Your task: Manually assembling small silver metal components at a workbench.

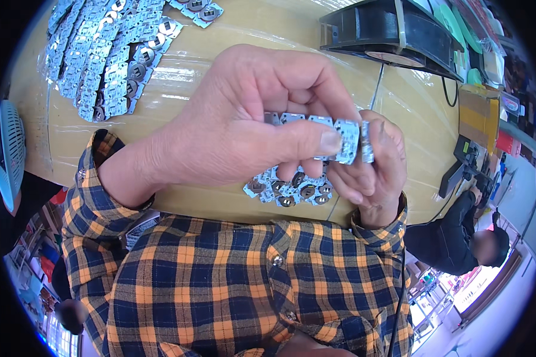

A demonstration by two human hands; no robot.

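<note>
My left hand (238,131) is closed around a strip of small pale-blue circuit boards (347,141), its thumb lying along the top of them. At the strip's right end, my right hand (390,157) pinches an end board (367,143) that is tilted edge-on; whether it is still joined to the strip I cannot tell. Part of the strip is hidden by the left fingers and thumb. On the table below both hands lies a loose pile of small boards (274,189) with round, coin-like metal parts. Overlapping rows of similar board panels (110,56) cover the back left.
The tan tabletop (214,71) is covered in clear film. A black fan (393,30) with a pale strap stands at the back right, near a cardboard box (479,116). A blue fan (9,152) is at the left edge. Another person (443,241) is at the right.
</note>
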